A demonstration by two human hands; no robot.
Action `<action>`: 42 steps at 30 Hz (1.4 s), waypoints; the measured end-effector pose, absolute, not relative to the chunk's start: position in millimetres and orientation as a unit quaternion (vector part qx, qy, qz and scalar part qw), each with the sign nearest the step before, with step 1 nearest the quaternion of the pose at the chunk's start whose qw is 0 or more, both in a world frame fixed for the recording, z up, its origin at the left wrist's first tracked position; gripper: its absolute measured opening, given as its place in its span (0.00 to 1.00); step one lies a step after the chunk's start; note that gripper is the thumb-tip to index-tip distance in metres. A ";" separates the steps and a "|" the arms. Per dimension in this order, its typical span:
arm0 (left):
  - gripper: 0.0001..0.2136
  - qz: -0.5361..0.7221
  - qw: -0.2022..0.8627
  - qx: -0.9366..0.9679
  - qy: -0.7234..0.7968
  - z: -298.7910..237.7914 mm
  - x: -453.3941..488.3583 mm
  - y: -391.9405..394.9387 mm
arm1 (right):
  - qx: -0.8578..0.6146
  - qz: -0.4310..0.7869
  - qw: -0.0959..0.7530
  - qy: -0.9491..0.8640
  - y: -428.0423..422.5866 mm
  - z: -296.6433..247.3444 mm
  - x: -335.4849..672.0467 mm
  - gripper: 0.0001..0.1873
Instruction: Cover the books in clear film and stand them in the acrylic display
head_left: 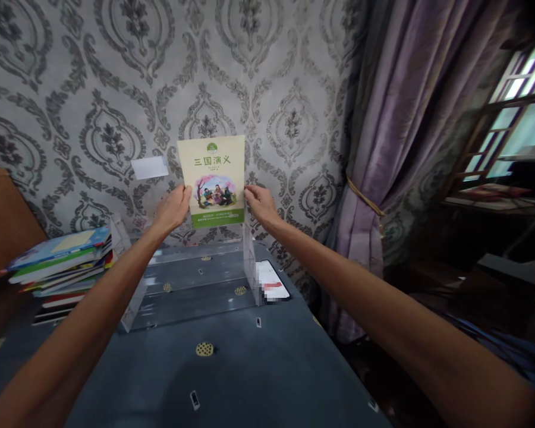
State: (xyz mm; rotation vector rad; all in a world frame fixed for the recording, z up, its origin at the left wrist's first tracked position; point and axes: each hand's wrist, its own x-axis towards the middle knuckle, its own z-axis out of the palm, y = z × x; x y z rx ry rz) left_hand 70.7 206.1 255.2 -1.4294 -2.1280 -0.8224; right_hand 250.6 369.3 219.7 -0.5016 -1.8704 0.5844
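A cream book (216, 178) with a green lower band and Chinese title faces me, upright in the air. My left hand (173, 209) pinches its left edge, low down. On the opposite edge, my right hand (261, 205) grips it between thumb and fingers. Beneath the book a clear plastic rack (249, 261) stands on the table, its panels see-through; the book hides part of its far upper side. I cannot tell whether the book's bottom edge touches the rack.
A stack of books (66, 261) sits left of the rack. A phone (273, 280) lies just right of it on the dark blue tablecloth (258, 368). Patterned wall backs the table, with a white paper (149, 167) on it. A purple curtain (365, 208) hangs at right.
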 end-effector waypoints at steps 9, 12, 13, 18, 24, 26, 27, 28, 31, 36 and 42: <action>0.16 -0.410 0.358 -0.489 -0.682 229.3 69.9 177.8 | -0.177 0.047 0.533 -0.826 333.9 185.5 273.6 0.20; 0.15 -0.389 0.397 -0.507 -0.659 206.1 71.1 153.1 | -0.125 -0.029 0.531 -0.838 298.6 157.5 284.6 0.19; 0.15 -0.373 0.401 -0.515 -0.659 197.0 71.3 143.3 | -0.108 -0.038 0.524 -0.844 286.0 145.9 288.2 0.18; 0.13 -0.302 0.408 -0.541 -0.670 151.7 56.8 88.9 | -0.034 0.018 0.449 -0.893 226.0 72.9 302.9 0.19; 0.14 -0.322 0.423 -0.408 -0.742 126.0 -18.5 42.5 | 0.025 0.074 0.330 -0.941 166.6 12.6 310.2 0.21; 0.16 -0.289 0.383 -0.308 -0.822 124.6 -49.0 37.5 | 0.028 0.093 0.297 -0.950 155.9 10.1 311.5 0.19; 0.17 -0.281 0.371 -0.282 -0.839 124.6 -62.8 36.8 | 0.027 0.105 0.288 -0.952 153.1 10.7 311.8 0.18; 0.18 -0.274 0.363 -0.268 -0.849 124.8 -75.1 37.2 | 0.028 0.118 0.280 -0.952 151.7 11.7 311.8 0.17; 0.22 -0.248 0.344 -0.248 -0.871 127.7 -102.1 44.1 | 0.020 0.159 0.260 -0.952 153.7 14.0 310.9 0.14; 0.24 -0.187 0.320 -0.276 -0.887 136.4 -122.5 66.0 | 0.018 0.201 0.230 -0.952 158.3 13.1 308.4 0.13; 0.23 -0.127 0.279 -0.294 -0.905 139.1 -132.1 84.7 | 0.020 0.225 0.231 -0.947 159.5 11.4 307.7 0.14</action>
